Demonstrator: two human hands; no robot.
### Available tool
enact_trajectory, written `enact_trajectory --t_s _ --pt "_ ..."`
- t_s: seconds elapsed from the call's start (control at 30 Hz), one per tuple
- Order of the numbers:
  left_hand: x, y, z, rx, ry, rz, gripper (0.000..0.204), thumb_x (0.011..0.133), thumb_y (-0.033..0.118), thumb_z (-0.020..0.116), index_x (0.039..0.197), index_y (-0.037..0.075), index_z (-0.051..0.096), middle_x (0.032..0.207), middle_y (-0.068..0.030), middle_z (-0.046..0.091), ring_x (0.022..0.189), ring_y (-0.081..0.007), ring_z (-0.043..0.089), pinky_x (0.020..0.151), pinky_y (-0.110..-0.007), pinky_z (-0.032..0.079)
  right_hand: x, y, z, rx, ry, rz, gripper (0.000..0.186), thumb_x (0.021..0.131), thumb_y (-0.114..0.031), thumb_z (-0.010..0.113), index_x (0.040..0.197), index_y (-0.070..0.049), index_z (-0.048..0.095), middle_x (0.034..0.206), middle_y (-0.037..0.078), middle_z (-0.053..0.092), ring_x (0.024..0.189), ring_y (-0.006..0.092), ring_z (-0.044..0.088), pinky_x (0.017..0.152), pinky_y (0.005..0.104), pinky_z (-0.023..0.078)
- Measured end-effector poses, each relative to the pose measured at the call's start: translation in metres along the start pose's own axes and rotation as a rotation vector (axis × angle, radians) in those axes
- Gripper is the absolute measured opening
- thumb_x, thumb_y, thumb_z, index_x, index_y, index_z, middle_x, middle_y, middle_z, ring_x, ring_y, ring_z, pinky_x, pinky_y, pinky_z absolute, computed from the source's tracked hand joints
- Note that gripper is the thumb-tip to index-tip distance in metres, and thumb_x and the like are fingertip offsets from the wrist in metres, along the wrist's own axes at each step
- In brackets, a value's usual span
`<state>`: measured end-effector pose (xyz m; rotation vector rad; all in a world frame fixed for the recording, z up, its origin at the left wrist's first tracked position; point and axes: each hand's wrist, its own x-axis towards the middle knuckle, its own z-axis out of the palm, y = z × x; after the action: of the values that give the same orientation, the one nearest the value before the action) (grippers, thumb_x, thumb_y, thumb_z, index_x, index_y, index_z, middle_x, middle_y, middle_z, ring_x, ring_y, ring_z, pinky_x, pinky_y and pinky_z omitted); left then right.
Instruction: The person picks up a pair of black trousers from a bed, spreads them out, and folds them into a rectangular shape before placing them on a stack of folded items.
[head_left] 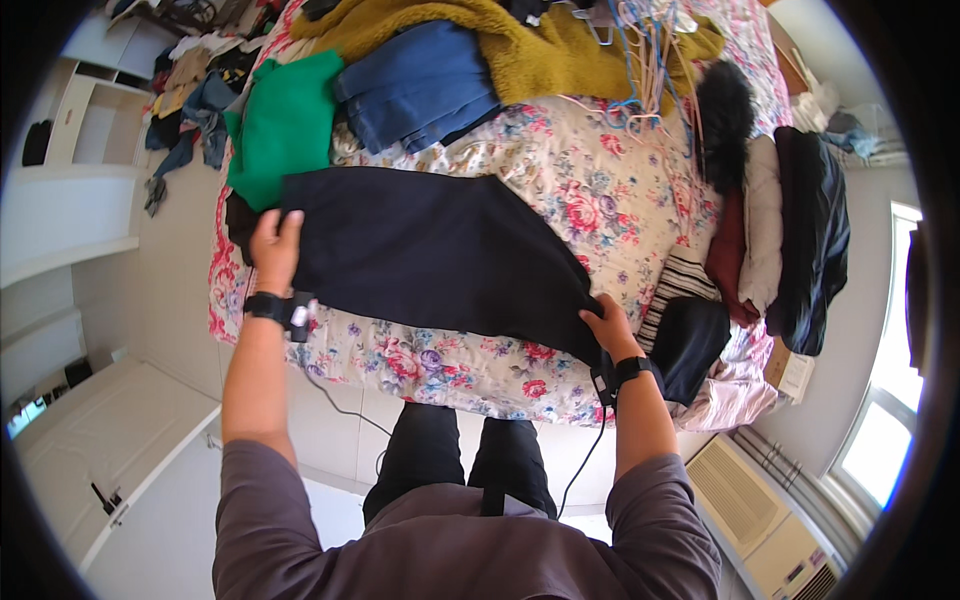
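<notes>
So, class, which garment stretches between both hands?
The long black garment, spanning left hand to right hand; the green garment and blue denim lie beyond.

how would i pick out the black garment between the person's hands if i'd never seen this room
Find the bed with the flowered cover. On the person's side of the green garment and blue jeans lies the black garment. Unlike the compact black bundle at right, it's spread wide, with the left hand and right hand at opposite ends.
</notes>
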<state>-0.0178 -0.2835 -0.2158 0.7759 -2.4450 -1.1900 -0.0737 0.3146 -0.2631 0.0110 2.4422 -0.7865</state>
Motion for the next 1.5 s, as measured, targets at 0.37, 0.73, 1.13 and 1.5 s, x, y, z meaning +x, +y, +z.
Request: enact_trajectory --t_s 0.37,0.73,1.13,1.5 --pt "-0.027 -0.002 -0.016 0.783 0.221 0.037 0.071 0.084 0.019 0.073 0.145 0.004 0.041 0.145 -0.0255 0.046 0.133 -0.0417 0.046 0.109 -0.054 0.037 -0.017 0.011 -0.015 0.145 0.546 -0.022 0.03 0.089 -0.016 0.069 0.114 -0.002 0.062 0.104 0.018 0.068 0.1 0.0356 0.065 0.089 0.0419 0.051" --pt "-0.206 0.144 0.211 -0.102 -0.73 0.297 0.039 0.082 -0.002 0.068 0.121 0.002 0.061 0.113 -0.0154 0.066 0.1 -0.0306 0.067 0.089 -0.037 0.054 -0.077 0.097 -0.022 0.053 0.465 0.096 0.088 0.063 -0.007 0.083 0.143 -0.015 0.046 0.142 0.02 0.045 0.133 0.0395 0.044 0.111 0.0429 0.041" --pt "-0.295 0.233 0.315 0.224 -0.975 0.491 0.041 0.079 0.005 0.074 0.118 0.007 0.061 0.119 -0.0123 0.063 0.114 -0.0311 0.06 0.096 -0.042 0.048 0.001 0.125 -0.079 0.642 0.695 0.029 0.021 0.093 -0.012 0.068 0.11 0.0 0.062 0.088 0.012 0.068 0.078 0.0247 0.065 0.075 0.0347 0.053" --pt "-0.279 0.245 0.333 0.584 -0.709 0.573 0.077 0.073 0.009 0.081 0.143 0.011 0.046 0.146 -0.013 0.043 0.138 -0.0342 0.039 0.116 -0.048 0.031 -0.072 0.14 0.01 0.21 0.251 0.144 0.051 0.07 -0.016 0.083 0.113 -0.001 0.06 0.108 0.022 0.061 0.105 0.042 0.058 0.093 0.0467 0.048"
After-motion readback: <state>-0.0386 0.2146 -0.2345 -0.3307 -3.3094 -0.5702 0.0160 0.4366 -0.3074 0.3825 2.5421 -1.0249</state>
